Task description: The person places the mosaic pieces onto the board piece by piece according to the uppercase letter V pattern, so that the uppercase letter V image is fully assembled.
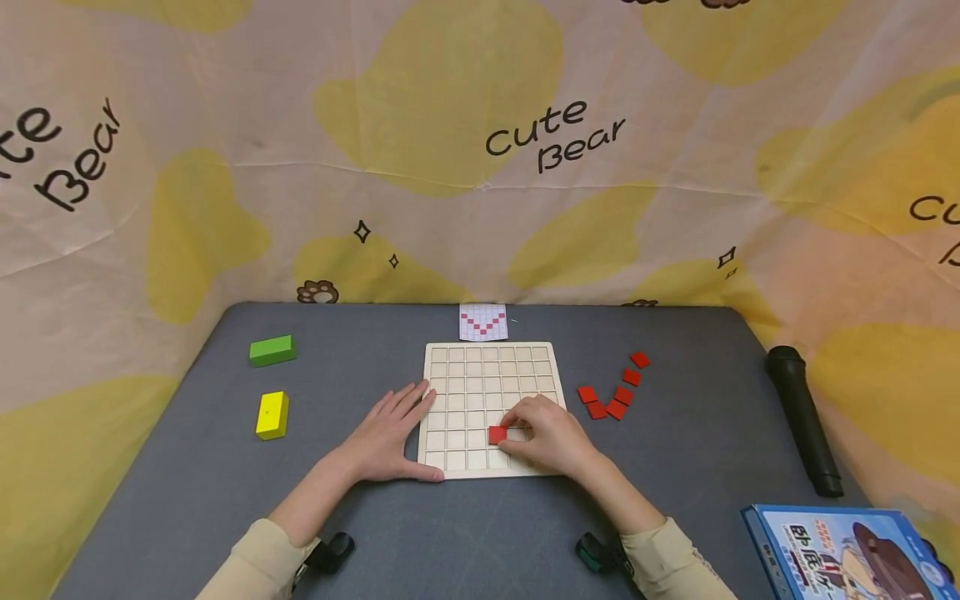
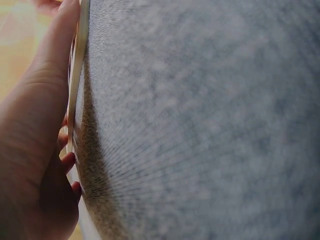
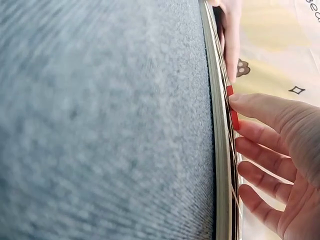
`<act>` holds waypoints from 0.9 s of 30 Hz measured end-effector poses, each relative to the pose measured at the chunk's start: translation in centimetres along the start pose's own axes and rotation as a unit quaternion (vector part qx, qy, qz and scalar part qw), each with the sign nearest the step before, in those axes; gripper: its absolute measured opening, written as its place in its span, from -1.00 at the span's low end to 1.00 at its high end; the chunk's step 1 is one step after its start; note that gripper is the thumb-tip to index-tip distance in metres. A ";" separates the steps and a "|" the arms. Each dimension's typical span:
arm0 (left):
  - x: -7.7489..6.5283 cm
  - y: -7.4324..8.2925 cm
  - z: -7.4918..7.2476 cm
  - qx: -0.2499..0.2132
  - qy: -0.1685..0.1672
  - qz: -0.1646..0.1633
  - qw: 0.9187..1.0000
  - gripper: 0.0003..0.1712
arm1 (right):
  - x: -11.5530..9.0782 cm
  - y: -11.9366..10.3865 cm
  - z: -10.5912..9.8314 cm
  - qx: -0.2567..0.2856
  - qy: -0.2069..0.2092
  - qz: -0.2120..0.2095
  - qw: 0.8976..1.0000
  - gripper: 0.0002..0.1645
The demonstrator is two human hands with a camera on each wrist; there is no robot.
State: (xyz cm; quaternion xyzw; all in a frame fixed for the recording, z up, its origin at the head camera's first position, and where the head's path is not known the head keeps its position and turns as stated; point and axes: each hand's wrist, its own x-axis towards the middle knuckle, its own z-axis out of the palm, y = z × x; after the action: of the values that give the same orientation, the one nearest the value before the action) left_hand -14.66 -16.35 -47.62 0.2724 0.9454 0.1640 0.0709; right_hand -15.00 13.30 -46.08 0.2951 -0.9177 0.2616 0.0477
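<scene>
A pale wooden grid board point(image 1: 491, 348) lies flat on the grey table. My left hand point(image 1: 384, 437) rests along its left edge, fingers stretched out and thumb at the near corner. Between thumb and fingertip, my right hand point(image 1: 551, 435) pinches a red square tile point(image 1: 497, 435) over the board's lower middle cells. The right wrist view shows the same red tile point(image 3: 234, 120) at the board's surface, the other fingers spread. Right of the board lie several loose red tiles point(image 1: 623, 396). A small card point(image 1: 483, 322) with a red V-shaped pattern lies behind it.
On the left are a green block point(image 1: 273, 351) and a yellow block point(image 1: 272, 416). A black microphone-like object point(image 1: 805, 421) lies along the right edge. The blue box point(image 1: 855, 550) occupies the near right corner. A printed cloth point(image 1: 420, 242) hangs behind the table.
</scene>
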 end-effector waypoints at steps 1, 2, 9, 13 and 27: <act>0.0 0.0 0.0 -0.001 0.001 0.000 1.000 0.43 | 0.0 0.0 0.0 -0.001 -0.001 -0.003 1.000 -0.77; 0.1 0.1 0.0 -0.002 0.002 0.001 1.000 0.41 | 0.0 -0.1 0.0 -0.002 -0.003 -0.006 1.000 -0.77; 0.2 0.1 -0.3 -0.018 0.029 -0.004 0.999 0.19 | 0.0 0.0 0.1 -0.007 -0.006 -0.014 1.000 -0.78; 0.2 0.0 -0.5 -0.027 0.066 -0.001 0.997 -0.07 | -0.1 0.0 -0.1 0.002 -0.008 -0.010 1.000 -0.78; 0.2 -0.6 -0.2 -0.001 0.157 0.029 0.987 -0.53 | -1.1 4.5 -3.3 -0.007 0.048 0.131 0.990 -0.85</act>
State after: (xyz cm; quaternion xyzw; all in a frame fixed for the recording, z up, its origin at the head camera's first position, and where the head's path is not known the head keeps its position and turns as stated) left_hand -15.18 -16.83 -47.62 0.2702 0.9365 0.2076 -0.0825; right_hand -16.83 18.64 -45.49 0.1596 -0.9469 0.2727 0.0594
